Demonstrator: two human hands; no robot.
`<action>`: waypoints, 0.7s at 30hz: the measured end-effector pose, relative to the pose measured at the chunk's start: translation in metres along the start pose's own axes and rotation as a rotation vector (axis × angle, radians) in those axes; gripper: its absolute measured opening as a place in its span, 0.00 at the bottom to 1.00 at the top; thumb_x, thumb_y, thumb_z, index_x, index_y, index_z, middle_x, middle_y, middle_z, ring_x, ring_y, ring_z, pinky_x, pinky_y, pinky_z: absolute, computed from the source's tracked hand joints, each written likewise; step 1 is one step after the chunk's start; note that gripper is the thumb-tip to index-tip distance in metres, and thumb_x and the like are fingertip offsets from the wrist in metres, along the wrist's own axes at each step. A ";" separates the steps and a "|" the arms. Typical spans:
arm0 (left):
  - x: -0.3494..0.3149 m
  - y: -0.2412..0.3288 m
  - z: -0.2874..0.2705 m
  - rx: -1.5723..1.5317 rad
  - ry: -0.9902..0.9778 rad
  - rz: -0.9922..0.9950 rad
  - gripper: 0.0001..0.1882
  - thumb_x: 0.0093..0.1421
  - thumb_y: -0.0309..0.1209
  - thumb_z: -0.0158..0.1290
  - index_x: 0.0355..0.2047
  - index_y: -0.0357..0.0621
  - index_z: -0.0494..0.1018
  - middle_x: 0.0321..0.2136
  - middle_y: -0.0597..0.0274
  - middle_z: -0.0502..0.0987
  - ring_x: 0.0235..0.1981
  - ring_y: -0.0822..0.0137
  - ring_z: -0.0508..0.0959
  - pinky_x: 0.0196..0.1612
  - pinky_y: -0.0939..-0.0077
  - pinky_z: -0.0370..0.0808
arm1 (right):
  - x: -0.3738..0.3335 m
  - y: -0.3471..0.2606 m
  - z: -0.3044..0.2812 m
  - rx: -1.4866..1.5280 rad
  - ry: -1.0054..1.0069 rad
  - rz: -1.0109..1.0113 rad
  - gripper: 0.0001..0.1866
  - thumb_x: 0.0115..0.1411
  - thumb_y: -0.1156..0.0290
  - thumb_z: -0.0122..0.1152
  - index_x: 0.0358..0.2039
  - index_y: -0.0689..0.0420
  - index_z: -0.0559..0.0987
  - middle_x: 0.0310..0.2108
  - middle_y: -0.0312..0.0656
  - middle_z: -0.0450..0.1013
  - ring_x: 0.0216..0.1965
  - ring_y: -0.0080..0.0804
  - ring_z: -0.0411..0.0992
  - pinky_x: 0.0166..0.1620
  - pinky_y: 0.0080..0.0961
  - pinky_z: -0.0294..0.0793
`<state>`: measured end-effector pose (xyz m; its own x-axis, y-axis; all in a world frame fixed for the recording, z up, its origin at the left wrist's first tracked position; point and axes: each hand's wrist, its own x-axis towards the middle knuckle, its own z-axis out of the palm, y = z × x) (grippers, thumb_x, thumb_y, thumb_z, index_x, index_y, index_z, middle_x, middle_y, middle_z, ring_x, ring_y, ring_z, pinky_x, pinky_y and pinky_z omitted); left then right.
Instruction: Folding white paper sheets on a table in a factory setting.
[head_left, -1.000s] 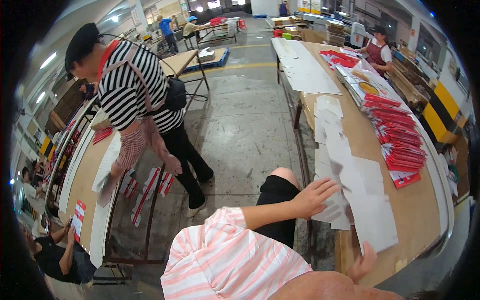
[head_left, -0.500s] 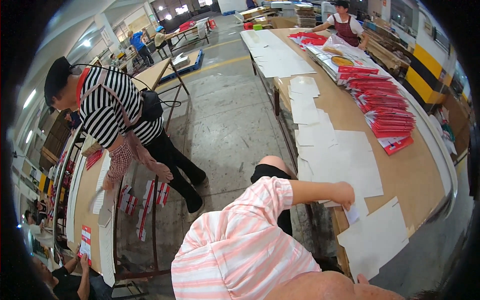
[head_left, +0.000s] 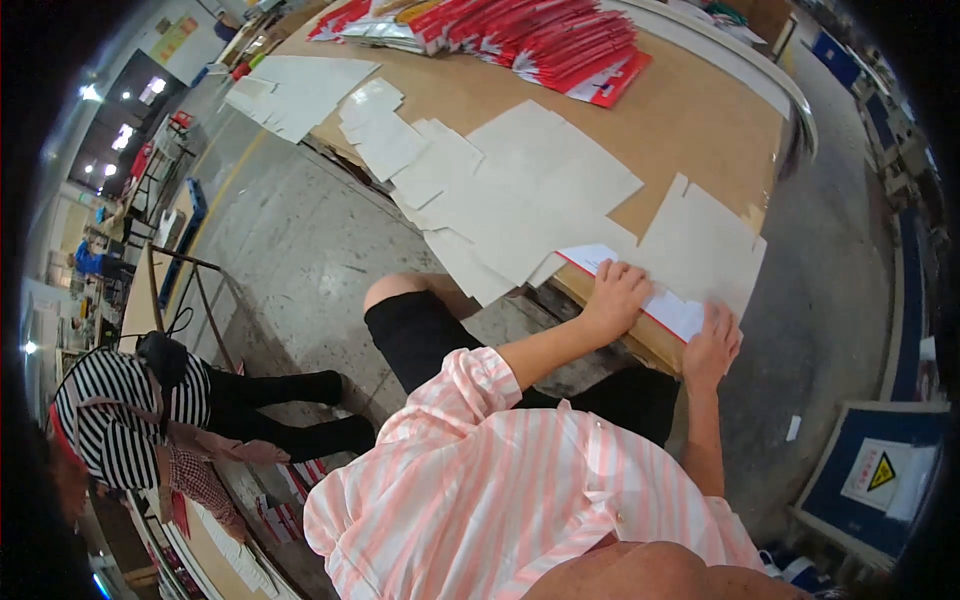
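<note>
A flat white cardboard piece with a red edge (head_left: 672, 312) lies along the near edge of the table. My left hand (head_left: 617, 298) has its fingers bent over the middle of this piece and presses it down. At its right end, my right hand (head_left: 712, 345) grips it with fingers curled. Under and beyond the hands, a large pale cardboard blank (head_left: 710, 235) lies face down, with notched edges. More pale blanks (head_left: 540, 180) overlap to the left, beside my left hand.
A fanned pile of red and white cartons (head_left: 560, 45) lies on the far side of the brown tabletop (head_left: 690, 110). At the left, a person in a striped top (head_left: 120, 410) bends over another table. A blue board with a warning sign (head_left: 875, 480) stands at right.
The view has swung to the right. My right hand, barely visible before at the lower edge, is now on the red-edged cardboard piece together with my left hand.
</note>
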<state>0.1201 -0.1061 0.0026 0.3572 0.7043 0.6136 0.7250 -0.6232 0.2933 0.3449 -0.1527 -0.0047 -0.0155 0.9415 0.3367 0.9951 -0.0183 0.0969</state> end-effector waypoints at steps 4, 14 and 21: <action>-0.009 -0.032 0.006 -0.188 -0.077 -0.072 0.15 0.46 0.26 0.54 0.37 0.47 0.73 0.44 0.54 0.71 0.44 0.52 0.70 0.46 0.55 0.68 | -0.015 0.023 -0.015 0.292 0.113 0.266 0.36 0.56 0.66 0.59 0.64 0.53 0.56 0.57 0.50 0.61 0.58 0.47 0.60 0.60 0.40 0.58; -0.004 -0.003 0.015 -0.402 -0.170 -0.007 0.23 0.46 0.24 0.53 0.46 0.51 0.75 0.51 0.49 0.68 0.52 0.48 0.67 0.54 0.57 0.64 | 0.024 -0.002 -0.028 1.377 0.361 0.397 0.28 0.61 0.74 0.54 0.61 0.60 0.59 0.55 0.49 0.64 0.55 0.37 0.63 0.58 0.36 0.62; -0.022 -0.020 -0.056 -0.109 -0.514 0.238 0.30 0.49 0.34 0.57 0.54 0.46 0.67 0.56 0.51 0.64 0.58 0.52 0.63 0.59 0.60 0.60 | 0.038 -0.070 -0.020 0.361 -0.045 -0.225 0.25 0.52 0.73 0.55 0.54 0.54 0.71 0.51 0.42 0.71 0.49 0.46 0.66 0.53 0.40 0.64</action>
<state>0.0650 -0.1278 0.0244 0.7630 0.5982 0.2451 0.5345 -0.7970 0.2811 0.2724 -0.1222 0.0201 -0.2402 0.9224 0.3024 0.9378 0.3010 -0.1733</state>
